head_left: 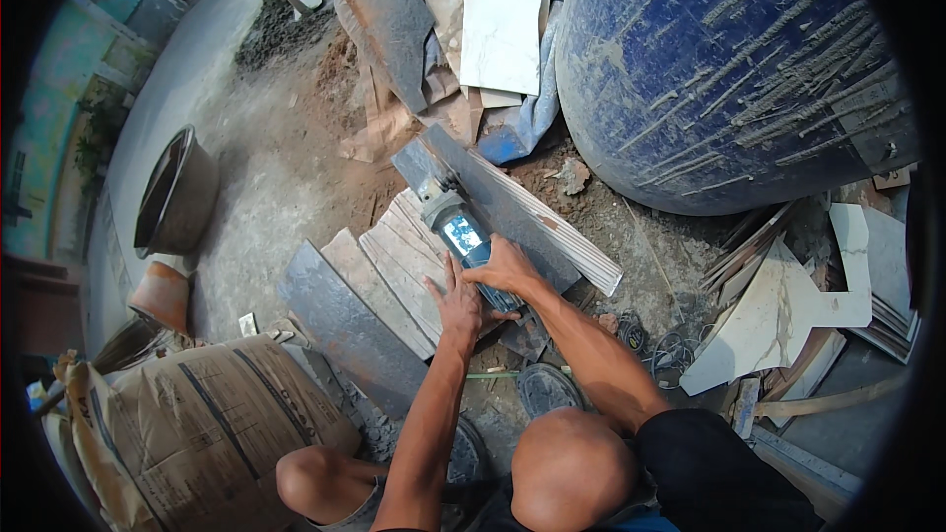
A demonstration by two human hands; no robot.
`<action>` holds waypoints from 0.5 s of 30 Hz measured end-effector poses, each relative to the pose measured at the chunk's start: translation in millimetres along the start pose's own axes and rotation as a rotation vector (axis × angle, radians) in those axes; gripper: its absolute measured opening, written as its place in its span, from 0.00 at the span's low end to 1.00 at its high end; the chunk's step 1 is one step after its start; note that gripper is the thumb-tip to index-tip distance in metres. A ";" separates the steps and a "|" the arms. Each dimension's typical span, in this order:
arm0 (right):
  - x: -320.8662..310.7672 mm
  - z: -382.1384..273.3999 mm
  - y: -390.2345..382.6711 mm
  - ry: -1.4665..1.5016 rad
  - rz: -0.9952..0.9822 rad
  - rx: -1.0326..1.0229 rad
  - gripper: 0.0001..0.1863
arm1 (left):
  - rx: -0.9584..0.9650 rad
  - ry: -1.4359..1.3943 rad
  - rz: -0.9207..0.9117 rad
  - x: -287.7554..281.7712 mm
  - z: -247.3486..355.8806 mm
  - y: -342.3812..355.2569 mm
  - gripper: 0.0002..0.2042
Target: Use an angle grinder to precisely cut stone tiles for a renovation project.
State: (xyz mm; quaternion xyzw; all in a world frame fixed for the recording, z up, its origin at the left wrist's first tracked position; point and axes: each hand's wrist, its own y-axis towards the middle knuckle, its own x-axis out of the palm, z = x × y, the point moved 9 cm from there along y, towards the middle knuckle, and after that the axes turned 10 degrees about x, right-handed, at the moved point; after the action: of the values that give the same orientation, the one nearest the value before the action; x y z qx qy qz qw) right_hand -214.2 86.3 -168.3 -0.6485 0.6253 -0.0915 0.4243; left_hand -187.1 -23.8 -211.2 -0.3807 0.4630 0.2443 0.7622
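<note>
Steady the blue grinder [463,234], mid-scene by the grey slab [505,207], gripped in the right hand [505,267]; brace with the left hand [460,304], spread open, perhaps touching the casing, clear of the far head [439,194].

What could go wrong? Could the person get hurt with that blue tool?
Maybe, yes. The bare right grip on the blue, cylindrical power tool with a grey metal head could slip, and the bare left grip, fingers spread, is very close to it. The long, flat, dark-grey slab beneath the tool's head might shift or crack. Any flying chips could also sting the bare right knee.
</note>
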 end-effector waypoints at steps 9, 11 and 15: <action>1.7 9.2 -0.3 -0.020 0.034 -0.029 0.51 | 0.011 0.006 0.057 7.4 -5.5 3.0 0.44; 1.6 11.0 0.1 -0.019 0.046 -0.033 0.50 | 0.007 0.026 0.041 12.3 -7.4 4.1 0.47; 3.5 12.9 0.8 -0.013 0.042 -0.024 0.48 | 0.005 0.075 0.084 12.3 -10.6 4.4 0.53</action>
State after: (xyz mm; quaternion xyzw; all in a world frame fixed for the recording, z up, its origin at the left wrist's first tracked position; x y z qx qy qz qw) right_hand -205.7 88.9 -178.2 -0.6407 0.6371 -0.0708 0.4226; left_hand -190.2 -29.5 -226.7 -0.3677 0.5076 0.2606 0.7344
